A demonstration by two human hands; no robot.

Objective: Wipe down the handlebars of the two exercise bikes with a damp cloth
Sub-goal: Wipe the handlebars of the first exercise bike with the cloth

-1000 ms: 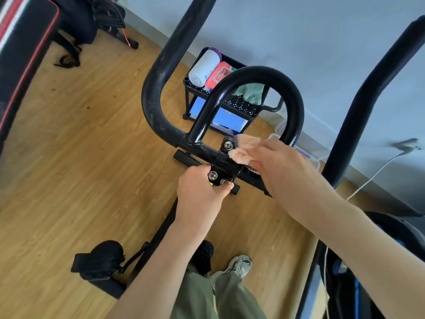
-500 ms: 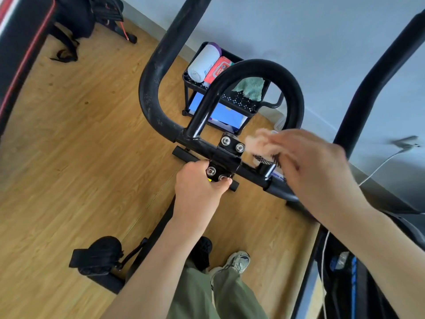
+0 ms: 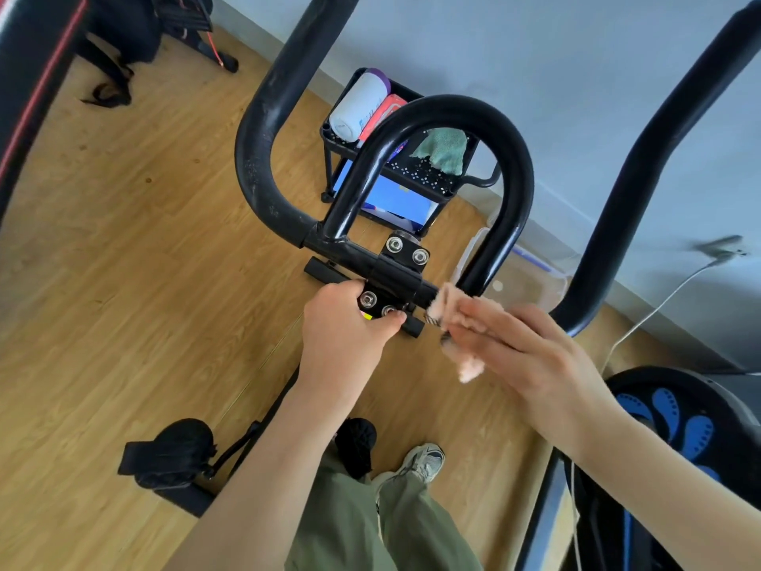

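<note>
Your left hand point(image 3: 350, 327) grips the black clamp block with silver bolts point(image 3: 397, 278) at the middle of the black tubular handlebar point(image 3: 447, 111), a glossy loop flanked by duller, speckled outer bars. Your right hand point(image 3: 531, 356) holds a pale pink fluffy cloth point(image 3: 447, 309) against the crossbar just right of that block (one corner hangs below your fingers). A black perforated cart point(image 3: 428, 175) stands beyond, by the wall.

a home workout room: exercise bike handlebars point(image 3: 432, 117), wood floor point(image 3: 123, 261), small supply cart point(image 3: 428, 175).
</note>
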